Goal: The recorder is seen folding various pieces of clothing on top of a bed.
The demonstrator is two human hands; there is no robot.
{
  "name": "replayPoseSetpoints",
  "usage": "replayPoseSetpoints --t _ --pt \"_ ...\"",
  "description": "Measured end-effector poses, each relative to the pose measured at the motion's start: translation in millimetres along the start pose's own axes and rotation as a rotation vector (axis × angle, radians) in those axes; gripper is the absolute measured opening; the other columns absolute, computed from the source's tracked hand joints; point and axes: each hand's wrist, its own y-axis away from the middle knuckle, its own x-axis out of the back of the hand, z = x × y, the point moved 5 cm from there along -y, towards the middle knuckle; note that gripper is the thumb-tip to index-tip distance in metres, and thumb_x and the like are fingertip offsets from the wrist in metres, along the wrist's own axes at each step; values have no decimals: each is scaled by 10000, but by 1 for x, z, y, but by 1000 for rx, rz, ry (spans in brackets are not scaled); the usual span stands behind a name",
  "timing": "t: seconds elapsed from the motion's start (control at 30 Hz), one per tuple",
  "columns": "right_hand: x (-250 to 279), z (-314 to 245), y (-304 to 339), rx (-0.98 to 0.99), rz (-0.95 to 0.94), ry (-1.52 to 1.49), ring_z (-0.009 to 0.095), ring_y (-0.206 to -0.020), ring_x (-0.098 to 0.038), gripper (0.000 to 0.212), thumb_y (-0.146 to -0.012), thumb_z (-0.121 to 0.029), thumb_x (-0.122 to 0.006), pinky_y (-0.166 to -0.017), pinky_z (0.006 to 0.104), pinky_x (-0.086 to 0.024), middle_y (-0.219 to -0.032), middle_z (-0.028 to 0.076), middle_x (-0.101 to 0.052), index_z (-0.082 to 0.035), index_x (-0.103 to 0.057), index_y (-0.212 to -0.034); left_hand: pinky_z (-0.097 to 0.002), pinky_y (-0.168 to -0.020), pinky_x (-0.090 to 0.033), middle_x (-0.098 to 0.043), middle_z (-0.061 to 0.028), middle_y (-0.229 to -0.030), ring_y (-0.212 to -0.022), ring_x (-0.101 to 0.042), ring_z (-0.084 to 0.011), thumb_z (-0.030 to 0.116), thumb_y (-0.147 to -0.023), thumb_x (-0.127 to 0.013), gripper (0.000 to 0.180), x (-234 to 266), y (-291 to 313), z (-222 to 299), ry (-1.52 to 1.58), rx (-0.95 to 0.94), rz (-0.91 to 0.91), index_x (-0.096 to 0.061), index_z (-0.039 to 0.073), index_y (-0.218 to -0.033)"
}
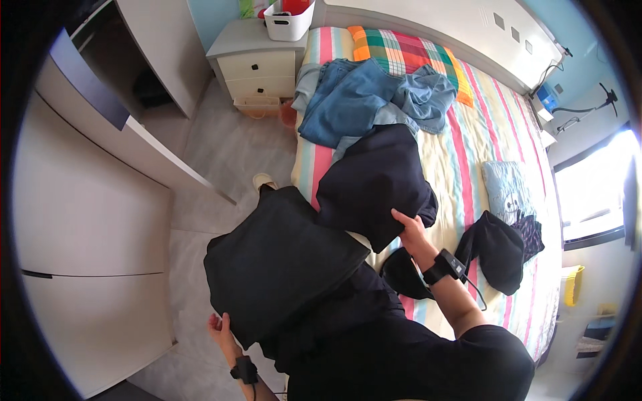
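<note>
A large black garment is spread over my lap and hangs toward the floor on the left. At its lower left edge is my left hand, with the thumb against the cloth and the curled fingers apart from it; no cloth shows between them. My right hand grips the near right edge of a dark navy-black garment, thumb on top and fingers hidden beneath. That garment lies on the bed's near side, against some blue denim clothes.
Beside my right forearm, a black cap-like item lies on the striped bed. Farther right are a black garment and a light blue cushion. A nightstand holds a white bin. A wardrobe stands left.
</note>
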Motion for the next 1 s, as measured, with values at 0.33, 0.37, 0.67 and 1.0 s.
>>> replayPoseSetpoints --t 0.33,0.37,0.67,1.0 --pt "-133 -36 101 393 -819 712 236 -1103 -503 443 -807 -144 -685 -958 328 -378 -1156 121 -559 0 -508 -1186 -359 -857 -475 -527 -163 -1134 -1027 -539 -233 387 -891 -528 546 -162 94 172 177 -320 -709 -388 26 -1276" --pt "-152 -32 116 462 -909 705 278 -1080 -516 410 -814 -179 -676 -943 340 -391 -1135 155 -561 -5 -524 -1153 -329 -870 -456 -497 -148 -1168 -1051 -526 -204 443 -874 -529 621 -185 108 172 201 -227 -841 -348 34 -1304" --pt "-86 27 107 -120 -1153 683 220 -1002 -574 507 -860 -367 -603 -881 317 -448 -1075 145 -599 36 -533 -1159 -300 -965 -354 -517 -129 -1170 -1094 -481 -202 115 -754 -670 538 -185 87 133 9 -326 -658 -448 -57 -1214" --pt "106 9 -1 -175 329 221 234 -992 -503 685 -736 -534 -676 -869 371 -417 -1152 124 -499 -9 -467 -1122 -297 -863 -405 -548 -65 -1021 -930 -516 -185 171 -750 -687 410 4 74 206 321 -455 -258 -493 19 -1077"
